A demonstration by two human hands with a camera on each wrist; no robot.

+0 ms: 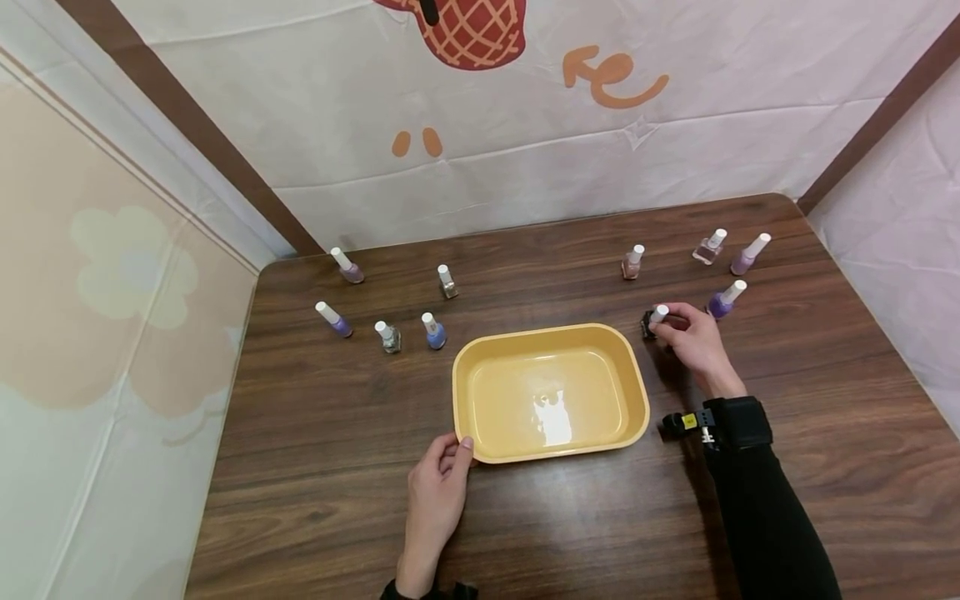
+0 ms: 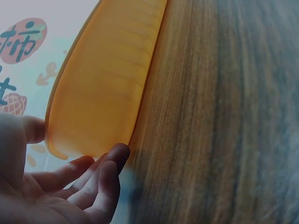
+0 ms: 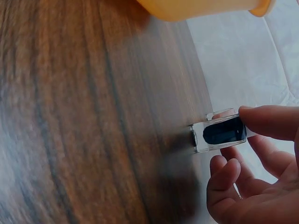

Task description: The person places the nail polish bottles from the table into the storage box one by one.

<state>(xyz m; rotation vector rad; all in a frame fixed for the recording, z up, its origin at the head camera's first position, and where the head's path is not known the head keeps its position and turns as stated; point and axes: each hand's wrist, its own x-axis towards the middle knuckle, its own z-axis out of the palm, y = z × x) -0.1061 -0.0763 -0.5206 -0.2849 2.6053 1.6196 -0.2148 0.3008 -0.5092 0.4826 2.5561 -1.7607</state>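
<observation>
A yellow plastic tray (image 1: 517, 404) with rounded corners sits on the wooden table. My left hand (image 1: 437, 496) grips its near left corner, thumb at the rim and curled fingers against the outer wall, as the left wrist view also shows of the tray wall (image 2: 100, 88). To the right of the tray, my right hand (image 1: 699, 348) pinches a black nail polish bottle (image 3: 224, 131) by its white cap (image 1: 659, 312). The bottle is close over the tabletop, with its cap tilted toward the hand. Right behind that hand stands a violet nail polish bottle (image 1: 720, 306).
At the back right are a brownish-pink bottle (image 1: 631, 268), a mauve bottle (image 1: 707, 252) and a lavender bottle (image 1: 742, 262). Several more stand left of the tray, among them a blue bottle (image 1: 436, 337) and a grey bottle (image 1: 392, 341). A printed cloth (image 1: 525, 183) borders the table's back.
</observation>
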